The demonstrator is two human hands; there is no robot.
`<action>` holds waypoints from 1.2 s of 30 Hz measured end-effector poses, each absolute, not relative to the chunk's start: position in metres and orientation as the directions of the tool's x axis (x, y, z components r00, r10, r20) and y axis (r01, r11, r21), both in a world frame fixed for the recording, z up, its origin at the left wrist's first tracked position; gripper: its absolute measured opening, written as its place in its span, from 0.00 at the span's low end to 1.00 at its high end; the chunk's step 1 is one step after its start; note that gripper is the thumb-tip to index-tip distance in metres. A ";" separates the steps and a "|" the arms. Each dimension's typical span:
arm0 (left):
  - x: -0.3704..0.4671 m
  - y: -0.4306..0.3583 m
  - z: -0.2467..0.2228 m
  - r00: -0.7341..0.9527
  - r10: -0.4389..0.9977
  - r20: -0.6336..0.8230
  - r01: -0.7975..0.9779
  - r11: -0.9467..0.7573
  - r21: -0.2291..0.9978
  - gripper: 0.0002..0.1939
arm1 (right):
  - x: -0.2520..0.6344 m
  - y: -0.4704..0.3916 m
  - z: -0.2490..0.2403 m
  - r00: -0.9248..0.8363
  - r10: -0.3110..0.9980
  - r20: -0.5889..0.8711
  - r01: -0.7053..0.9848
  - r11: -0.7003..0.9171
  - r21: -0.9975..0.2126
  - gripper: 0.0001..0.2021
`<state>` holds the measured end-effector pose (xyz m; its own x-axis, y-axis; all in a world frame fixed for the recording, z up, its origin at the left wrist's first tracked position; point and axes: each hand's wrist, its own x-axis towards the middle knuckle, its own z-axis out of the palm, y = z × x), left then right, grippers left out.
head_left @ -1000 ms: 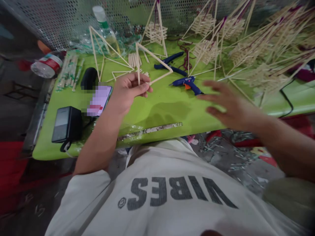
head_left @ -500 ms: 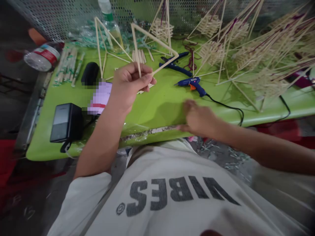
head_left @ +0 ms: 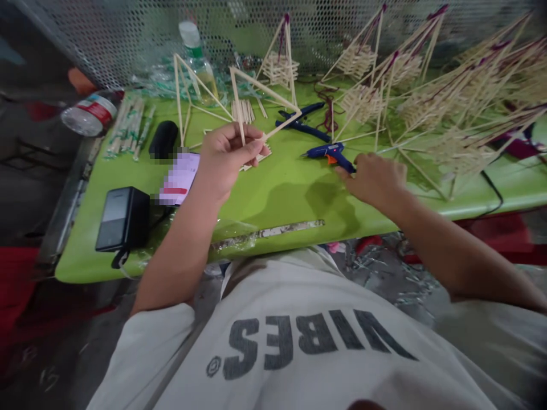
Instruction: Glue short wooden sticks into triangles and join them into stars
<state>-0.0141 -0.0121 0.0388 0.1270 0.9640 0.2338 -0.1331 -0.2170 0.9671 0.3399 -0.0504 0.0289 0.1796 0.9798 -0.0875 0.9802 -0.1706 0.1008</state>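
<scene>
One pale wooden-stick triangular frame pinched in our left hand | blue plastic glue gun points left, handle at our right hand, whose grip we cannot tell

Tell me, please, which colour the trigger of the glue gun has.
The trigger on the glue gun is orange, best seen in the head view.
</scene>
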 end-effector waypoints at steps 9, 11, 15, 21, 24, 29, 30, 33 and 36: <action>-0.015 -0.016 0.045 0.099 0.960 0.263 -0.121 -0.251 0.960 0.10 | 0.388 -0.065 0.003 0.225 0.974 -0.031 0.974 -0.225 0.025 0.23; -0.015 -0.017 0.046 0.101 0.963 0.251 -0.103 -0.241 0.965 0.10 | 0.406 -0.081 0.005 0.274 0.962 0.010 0.961 -0.274 0.022 0.24; -0.018 -0.017 0.049 0.094 0.969 0.230 -0.066 -0.224 0.972 0.10 | 0.426 -0.098 0.012 0.332 0.940 0.078 0.943 -0.329 -0.042 0.26; -0.027 -0.013 0.047 0.064 0.951 0.302 -0.094 -0.296 0.951 0.15 | 0.393 -0.061 0.027 0.261 0.939 0.224 0.950 -0.208 -0.235 0.21; -0.030 -0.010 0.045 0.051 0.935 0.352 -0.164 -0.340 0.926 0.18 | 0.357 -0.018 0.033 0.204 0.943 0.263 0.959 -0.138 -0.249 0.18; -0.031 -0.004 0.037 0.037 0.927 0.372 -0.212 -0.357 0.910 0.19 | 0.307 0.066 0.034 0.125 0.959 0.256 0.982 -0.082 -0.172 0.17; -0.031 -0.003 0.036 0.039 0.930 0.366 -0.212 -0.350 0.912 0.19 | 0.300 0.080 0.032 0.102 0.967 0.235 0.984 -0.063 -0.169 0.18; -0.031 -0.003 0.035 0.041 0.941 0.335 -0.207 -0.320 0.924 0.17 | 0.288 0.113 0.023 0.104 0.980 0.169 0.987 -0.081 -0.139 0.21; -0.029 -0.005 0.037 0.032 0.953 0.302 -0.209 -0.289 0.934 0.16 | 0.285 0.129 0.023 0.110 0.992 0.068 0.991 -0.104 -0.080 0.24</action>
<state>-0.0290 -0.0052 0.0370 0.0321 0.9527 0.3023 -0.2094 -0.2894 0.9340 0.2849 0.1290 0.0226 0.1099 0.9916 0.0682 0.9914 -0.1043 -0.0796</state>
